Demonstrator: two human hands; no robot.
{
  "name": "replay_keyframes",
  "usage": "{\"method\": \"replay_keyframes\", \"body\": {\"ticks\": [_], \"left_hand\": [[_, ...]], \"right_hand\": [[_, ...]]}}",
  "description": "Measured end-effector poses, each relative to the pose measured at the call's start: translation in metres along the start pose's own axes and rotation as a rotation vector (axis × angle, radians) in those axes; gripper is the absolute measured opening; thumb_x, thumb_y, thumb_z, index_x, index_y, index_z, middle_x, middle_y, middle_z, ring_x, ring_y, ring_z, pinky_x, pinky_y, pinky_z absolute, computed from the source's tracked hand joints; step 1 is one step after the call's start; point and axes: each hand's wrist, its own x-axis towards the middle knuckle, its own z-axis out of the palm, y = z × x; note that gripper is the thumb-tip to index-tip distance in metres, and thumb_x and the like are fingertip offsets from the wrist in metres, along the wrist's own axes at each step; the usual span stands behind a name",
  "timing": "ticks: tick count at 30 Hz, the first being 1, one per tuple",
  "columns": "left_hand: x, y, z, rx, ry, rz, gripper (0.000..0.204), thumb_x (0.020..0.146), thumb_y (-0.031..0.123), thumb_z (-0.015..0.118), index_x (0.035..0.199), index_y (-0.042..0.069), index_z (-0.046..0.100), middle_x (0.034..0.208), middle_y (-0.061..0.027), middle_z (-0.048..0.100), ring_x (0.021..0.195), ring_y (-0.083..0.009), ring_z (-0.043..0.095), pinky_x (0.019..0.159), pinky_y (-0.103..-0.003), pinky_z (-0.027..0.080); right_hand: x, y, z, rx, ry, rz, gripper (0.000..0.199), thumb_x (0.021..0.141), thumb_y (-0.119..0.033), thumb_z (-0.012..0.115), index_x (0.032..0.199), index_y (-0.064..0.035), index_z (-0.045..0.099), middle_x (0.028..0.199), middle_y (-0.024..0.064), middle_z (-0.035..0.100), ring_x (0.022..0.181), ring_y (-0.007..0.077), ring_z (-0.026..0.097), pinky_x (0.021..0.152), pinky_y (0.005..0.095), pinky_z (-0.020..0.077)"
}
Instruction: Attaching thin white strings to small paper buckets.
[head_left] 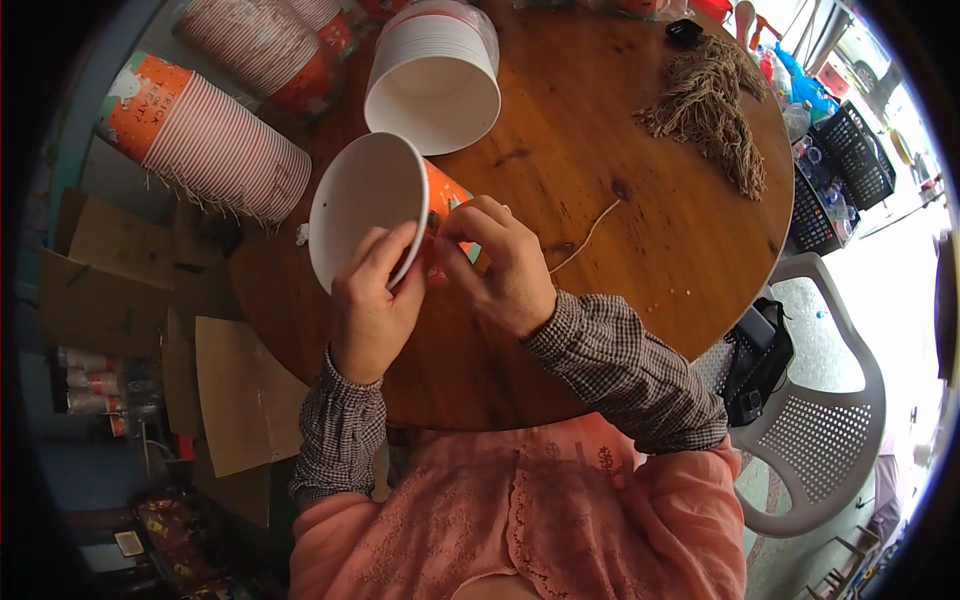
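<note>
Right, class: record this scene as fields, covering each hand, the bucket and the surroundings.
Left hand: holding the rim of a paper bucket
Right hand: at the bucket's orange outer side
Bucket position: tilted, white inside showing
Loose cord: on the table, beside the right hand
Cord bundle: table's far right
Chair: grey, right of table

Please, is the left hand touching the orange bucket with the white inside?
Touching. The head view shows the left hand gripping the bucket at its rim, with fingers lapping over the white inside.
</note>
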Motion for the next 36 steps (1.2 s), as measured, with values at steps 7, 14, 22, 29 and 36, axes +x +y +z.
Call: {"method": "replay_keyframes", "body": {"ticks": [7,14,22,29,36], "left_hand": [[0.005,-0.016,0.014,0.133,0.012,0.004,0.017,0.078,-0.003,0.064,0.094,0.002,0.060,0.088,-0.0098,0.062,0.077,-0.0298,0.063,0.070,-0.038,0.049],[0.021,-0.050,0.019,0.179,0.184,0.079,0.013,0.080,0.004,0.069,0.089,0.005,0.061,0.088,-0.0069,0.065,0.080,-0.0279,0.062,0.077,-0.037,0.047],[0.006,-0.055,0.029,-0.127,0.316,0.049,0.011,0.083,0.009,0.071,0.083,0.006,0.060,0.079,-0.0025,0.066,0.074,-0.0219,0.064,0.091,-0.038,0.043],[-0.031,-0.077,0.073,-0.159,0.116,-0.069,0.012,0.075,0.006,0.071,0.084,0.005,0.063,0.085,-0.0142,0.064,0.082,-0.0331,0.062,0.072,-0.039,0.050],[-0.034,-0.058,0.079,-0.284,0.060,0.138,0.013,0.081,0.002,0.064,0.091,0.003,0.058,0.094,-0.0140,0.063,0.086,-0.0347,0.062,0.075,-0.042,0.051]], "right_hand": [[0.004,0.009,0.000,0.045,-0.035,0.085,0.016,0.080,-0.005,0.065,0.096,-0.0019,0.061,0.087,0.0140,0.061,0.079,0.0298,0.063,0.069,0.0372,0.0520],[0.009,0.023,-0.001,-0.086,-0.071,0.152,0.020,0.088,-0.004,0.062,0.106,0.0023,0.058,0.086,0.0099,0.066,0.079,0.0138,0.067,0.070,0.0278,0.0541],[0.001,0.031,0.014,0.076,-0.099,0.130,0.022,0.088,0.001,0.060,0.111,0.0023,0.059,0.101,0.0122,0.067,0.095,0.0178,0.067,0.079,0.0289,0.0545],[0.006,0.056,0.018,-0.055,-0.063,0.145,0.021,0.086,-0.002,0.059,0.107,0.0009,0.060,0.102,0.0185,0.064,0.092,0.0300,0.066,0.077,0.0347,0.0539],[0.006,0.058,0.013,-0.204,-0.158,0.322,0.015,0.087,-0.011,0.060,0.097,-0.0008,0.065,0.086,0.0206,0.065,0.083,0.0363,0.066,0.073,0.0372,0.0528]]}}
